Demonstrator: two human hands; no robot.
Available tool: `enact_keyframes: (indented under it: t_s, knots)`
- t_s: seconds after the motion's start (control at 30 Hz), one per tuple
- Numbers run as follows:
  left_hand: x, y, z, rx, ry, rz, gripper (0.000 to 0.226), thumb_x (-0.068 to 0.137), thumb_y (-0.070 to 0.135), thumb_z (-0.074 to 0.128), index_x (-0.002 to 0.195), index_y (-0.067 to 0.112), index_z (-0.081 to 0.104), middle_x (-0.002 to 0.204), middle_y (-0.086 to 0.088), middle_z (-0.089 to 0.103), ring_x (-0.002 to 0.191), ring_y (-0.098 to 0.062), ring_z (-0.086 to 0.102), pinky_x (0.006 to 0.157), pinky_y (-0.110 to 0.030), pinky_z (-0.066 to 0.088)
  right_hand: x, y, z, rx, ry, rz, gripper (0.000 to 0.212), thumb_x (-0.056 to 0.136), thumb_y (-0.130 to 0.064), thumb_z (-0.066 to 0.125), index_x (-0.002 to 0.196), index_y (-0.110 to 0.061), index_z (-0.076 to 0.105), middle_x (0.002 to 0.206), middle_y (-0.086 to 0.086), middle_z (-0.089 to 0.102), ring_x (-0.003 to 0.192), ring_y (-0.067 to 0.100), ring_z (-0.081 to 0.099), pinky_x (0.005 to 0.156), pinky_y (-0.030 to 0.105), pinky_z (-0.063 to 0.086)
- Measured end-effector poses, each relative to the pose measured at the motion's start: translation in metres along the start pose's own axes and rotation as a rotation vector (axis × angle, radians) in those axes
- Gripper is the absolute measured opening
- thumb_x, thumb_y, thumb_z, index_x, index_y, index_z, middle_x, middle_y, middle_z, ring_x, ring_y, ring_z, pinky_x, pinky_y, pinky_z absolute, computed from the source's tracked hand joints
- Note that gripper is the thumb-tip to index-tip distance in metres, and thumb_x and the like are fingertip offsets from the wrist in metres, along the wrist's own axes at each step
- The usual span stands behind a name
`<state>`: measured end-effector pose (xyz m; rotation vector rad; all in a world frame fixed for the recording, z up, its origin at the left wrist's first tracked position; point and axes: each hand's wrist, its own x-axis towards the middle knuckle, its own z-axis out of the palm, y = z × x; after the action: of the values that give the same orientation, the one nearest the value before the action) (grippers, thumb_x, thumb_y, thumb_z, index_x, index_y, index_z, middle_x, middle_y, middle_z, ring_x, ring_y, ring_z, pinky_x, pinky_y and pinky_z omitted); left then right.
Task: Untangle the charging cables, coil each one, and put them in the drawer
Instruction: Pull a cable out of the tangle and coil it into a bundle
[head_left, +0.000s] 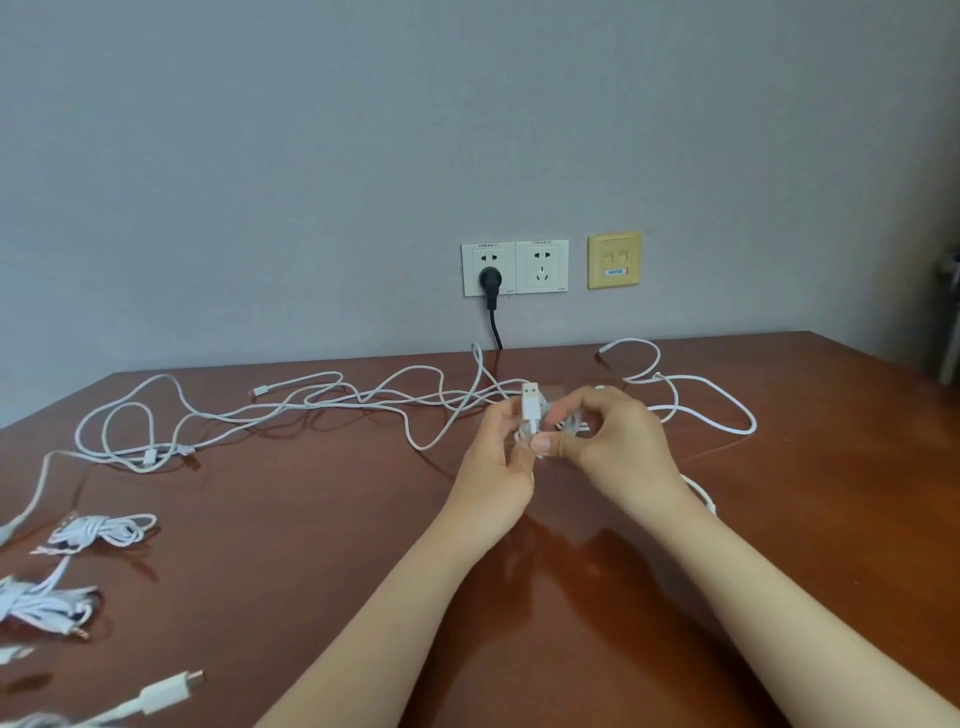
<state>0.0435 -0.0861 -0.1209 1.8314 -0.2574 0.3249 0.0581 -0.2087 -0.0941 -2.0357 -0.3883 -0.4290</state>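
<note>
Hands: left hand (501, 457) and right hand (608, 441) pinch cable coil (540, 426); USB plug (531, 401) upright, tip up.

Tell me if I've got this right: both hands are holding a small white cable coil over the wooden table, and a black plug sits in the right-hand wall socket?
Nearly. The head view shows the black plug in the left socket; the right socket is empty. The rest stands.

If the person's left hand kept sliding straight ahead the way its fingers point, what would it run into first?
Probably the tangled white cables lying just beyond the left hand, then the wall with its sockets. Depth is hard to judge from this single view.
</note>
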Motion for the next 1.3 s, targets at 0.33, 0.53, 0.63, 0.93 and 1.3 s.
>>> enact_keyframes:
  t_s: [0.33,0.53,0.63,0.93,1.3]
  knots:
    - [0.001,0.013,-0.001,-0.289,0.112,-0.254,0.032,0.095,0.000,0.046,0.091,0.027,0.063,0.099,-0.002,0.068,0.099,-0.023,0.062,0.084,-0.043,0.049,-0.005,0.000,0.015,0.185,-0.031,0.052,0.016,0.080,-0.014,0.071,0.066,-0.021,0.069,0.066,0.025,0.055,0.060,0.012,0.044,0.053,0.014,0.032]
    - [-0.001,0.015,-0.001,-0.346,0.099,-0.306,0.039,0.089,-0.014,0.041,0.082,0.017,0.064,0.089,-0.005,0.069,0.102,-0.028,0.064,0.098,-0.046,0.047,-0.007,0.001,0.017,0.190,-0.001,0.044,0.017,0.077,-0.020,0.075,0.066,-0.008,0.069,0.052,0.000,0.055,0.049,0.003,0.045,0.049,0.009,0.035]
    - [0.001,0.014,-0.002,-0.334,0.091,-0.351,0.039,0.087,-0.015,0.040,0.081,0.015,0.063,0.087,-0.006,0.069,0.094,-0.026,0.065,0.095,-0.046,0.049,-0.007,0.003,0.018,0.180,0.003,0.041,0.017,0.077,-0.021,0.075,0.064,-0.012,0.069,0.048,-0.006,0.051,0.046,0.002,0.044,0.048,0.009,0.033]
    - [0.006,0.010,-0.004,-0.515,0.096,-0.469,0.046,0.074,-0.026,0.023,0.077,0.007,0.055,0.082,-0.013,0.063,0.071,-0.026,0.060,0.064,-0.037,0.053,-0.012,0.003,0.028,0.120,-0.032,0.025,0.015,0.079,-0.023,0.072,0.065,-0.026,0.068,0.049,-0.002,0.043,0.049,0.008,0.046,0.056,0.017,0.039]
    - [0.003,0.008,-0.002,-0.547,0.117,-0.448,0.037,0.080,-0.025,0.037,0.097,0.003,0.053,0.074,-0.012,0.059,0.037,-0.013,0.049,0.054,-0.029,0.051,-0.010,-0.002,0.030,0.372,-0.006,0.303,0.033,0.082,-0.023,0.070,0.058,-0.009,0.052,0.043,0.008,0.056,0.038,0.015,0.053,0.046,0.024,0.049]
